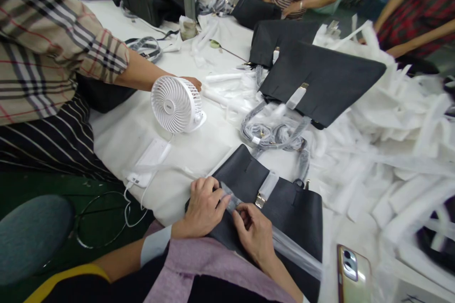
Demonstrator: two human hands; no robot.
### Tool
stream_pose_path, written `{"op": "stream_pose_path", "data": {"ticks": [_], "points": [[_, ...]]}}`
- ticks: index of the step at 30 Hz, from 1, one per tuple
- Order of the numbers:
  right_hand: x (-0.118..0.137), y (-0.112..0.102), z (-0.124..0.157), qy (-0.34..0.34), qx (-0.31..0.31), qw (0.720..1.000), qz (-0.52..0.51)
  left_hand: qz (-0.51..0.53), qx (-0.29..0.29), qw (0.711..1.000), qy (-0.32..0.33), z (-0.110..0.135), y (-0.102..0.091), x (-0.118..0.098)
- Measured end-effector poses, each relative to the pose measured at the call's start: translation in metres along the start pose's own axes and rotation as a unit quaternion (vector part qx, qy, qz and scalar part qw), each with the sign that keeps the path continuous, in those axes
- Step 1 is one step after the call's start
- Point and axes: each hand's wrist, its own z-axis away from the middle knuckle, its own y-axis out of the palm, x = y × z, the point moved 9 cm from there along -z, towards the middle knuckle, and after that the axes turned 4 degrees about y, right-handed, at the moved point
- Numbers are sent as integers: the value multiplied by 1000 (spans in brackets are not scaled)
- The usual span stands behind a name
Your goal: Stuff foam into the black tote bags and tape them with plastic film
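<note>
A black handbag (pixel 295 213) lies in front of me on the white-covered table, its metal clasp under a pale wrap. Across the bag, my left hand (pixel 204 206) and my right hand (pixel 256 232) pinch a grey strap wrapped in clear plastic (pixel 231 197) between them. Both hands have their fingers closed, and parts of the fingertips are hidden. From beneath my right hand a translucent strip (pixel 298 248) trails over the bag to the lower right. Beyond the bag, more plastic-wrapped straps (pixel 273 135) are coiled.
Two more black bags, one nearer (pixel 327 80), stand behind mine. A white fan (pixel 176 104) and a power strip (pixel 149 161) are at left, beside a co-worker's arm (pixel 142 71). White wrapping (pixel 401 137) heaps at right, near a phone (pixel 353 274). Other people work at the far side.
</note>
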Motion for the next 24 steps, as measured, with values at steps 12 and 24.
{"op": "stream_pose_path", "data": {"ticks": [12, 24], "points": [[8, 13, -20, -42, 51, 998, 13, 2, 11, 1000, 17, 0, 10, 10], [17, 40, -20, -152, 8, 981, 121, 162, -83, 982, -42, 3, 7, 33]]}}
